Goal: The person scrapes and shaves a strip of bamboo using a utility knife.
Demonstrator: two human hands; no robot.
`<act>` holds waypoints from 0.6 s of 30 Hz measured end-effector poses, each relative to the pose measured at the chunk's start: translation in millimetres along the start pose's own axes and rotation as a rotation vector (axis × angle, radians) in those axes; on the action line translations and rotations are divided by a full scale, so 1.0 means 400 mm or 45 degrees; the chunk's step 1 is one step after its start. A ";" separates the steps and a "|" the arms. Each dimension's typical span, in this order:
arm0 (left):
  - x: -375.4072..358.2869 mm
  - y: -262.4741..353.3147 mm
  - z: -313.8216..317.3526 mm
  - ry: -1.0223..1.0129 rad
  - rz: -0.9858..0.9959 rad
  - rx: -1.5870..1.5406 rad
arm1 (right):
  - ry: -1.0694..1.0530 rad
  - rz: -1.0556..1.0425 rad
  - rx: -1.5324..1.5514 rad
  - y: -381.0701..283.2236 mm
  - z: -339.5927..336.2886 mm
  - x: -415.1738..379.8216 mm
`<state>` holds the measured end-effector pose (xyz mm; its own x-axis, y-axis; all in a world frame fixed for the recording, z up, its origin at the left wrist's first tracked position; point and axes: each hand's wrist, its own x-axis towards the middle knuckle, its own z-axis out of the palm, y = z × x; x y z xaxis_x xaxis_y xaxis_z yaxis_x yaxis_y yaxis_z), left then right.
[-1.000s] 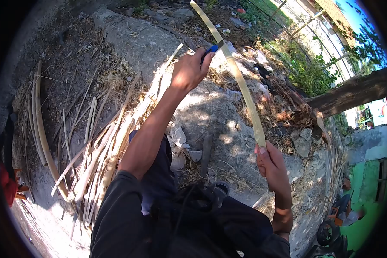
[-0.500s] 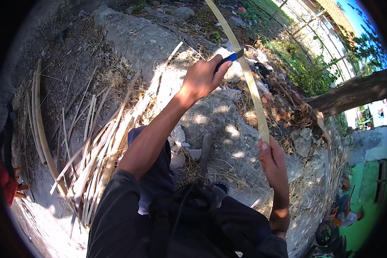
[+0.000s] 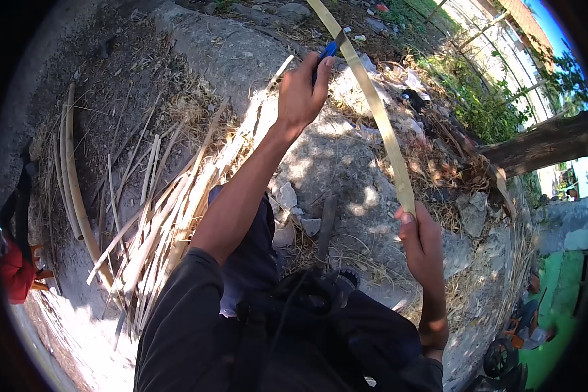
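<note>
My left hand (image 3: 302, 95) is closed round the blue handle of a knife (image 3: 328, 51). The dark blade lies against a long, pale bamboo strip (image 3: 380, 111), high up near the top of the view. Lower right, my right hand (image 3: 423, 243) grips the near end of that strip, with the thumb on its face. The strip curves up and away from me, and its far end runs out of the frame.
A pile of split bamboo strips (image 3: 170, 228) lies on the ground at the left. Around me are a big rock (image 3: 320, 170), dry shavings and a tree trunk (image 3: 542, 144). People sit at the far left and lower right edges.
My left hand and the knife have moved up and left along the strip, farther from my right hand. My right hand keeps its grip on the near end.
</note>
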<state>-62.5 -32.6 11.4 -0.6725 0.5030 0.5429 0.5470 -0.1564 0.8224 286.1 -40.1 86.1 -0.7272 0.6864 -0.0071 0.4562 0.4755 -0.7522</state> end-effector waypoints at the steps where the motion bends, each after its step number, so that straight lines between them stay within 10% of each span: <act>1: 0.004 -0.001 0.005 0.000 -0.017 0.041 | -0.002 -0.005 0.071 -0.005 0.003 0.020; 10: 0.057 -0.166 -0.103 0.221 -0.189 0.118 | -0.182 -0.046 -0.003 -0.090 -0.081 -0.147; 18: 0.058 -0.156 -0.099 0.145 -0.421 -0.067 | 0.235 0.152 -0.053 -0.050 -0.088 -0.087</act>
<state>-132.0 -44.9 -20.5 -0.8616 0.4365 0.2591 0.2663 -0.0459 0.9628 320.2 -54.2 124.6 -0.5622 0.8265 0.0296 0.5571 0.4049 -0.7251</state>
